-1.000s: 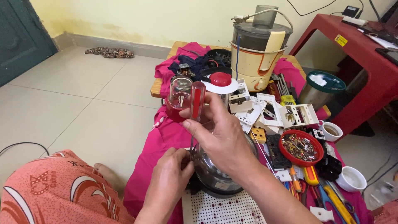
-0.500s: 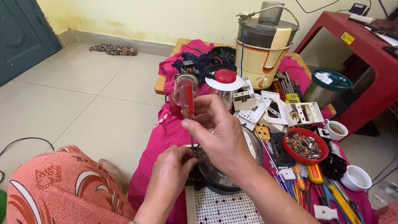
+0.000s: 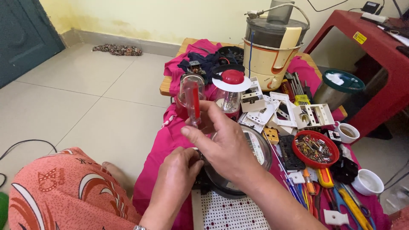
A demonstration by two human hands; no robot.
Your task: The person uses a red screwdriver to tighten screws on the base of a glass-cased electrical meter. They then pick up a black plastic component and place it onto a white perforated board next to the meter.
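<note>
My right hand point(image 3: 223, 142) is shut on a screwdriver point(image 3: 194, 96) with a clear handle and a red core. It holds the tool upright by the lower part of the handle, the shaft pointing down behind the fingers. The tip is hidden. My left hand point(image 3: 179, 174) grips the near left edge of a round metal device with a glass face point(image 3: 260, 150), which lies on the pink cloth point(image 3: 155, 145). Both hands meet over the device's left side.
A cream juicer point(image 3: 272, 51) stands at the back, with a red-capped lamp point(image 3: 232, 83) in front of it. White switch plates point(image 3: 277, 113), a red bowl of screws point(image 3: 316, 149), cups point(image 3: 347, 132) and hand tools point(image 3: 336, 200) crowd the right. There is a red table point(image 3: 375, 38) at far right and a perforated white board point(image 3: 230, 213) near me.
The red core of the screwdriver handle has turned towards me in my right hand. Both hands stay in the same place over the round device.
</note>
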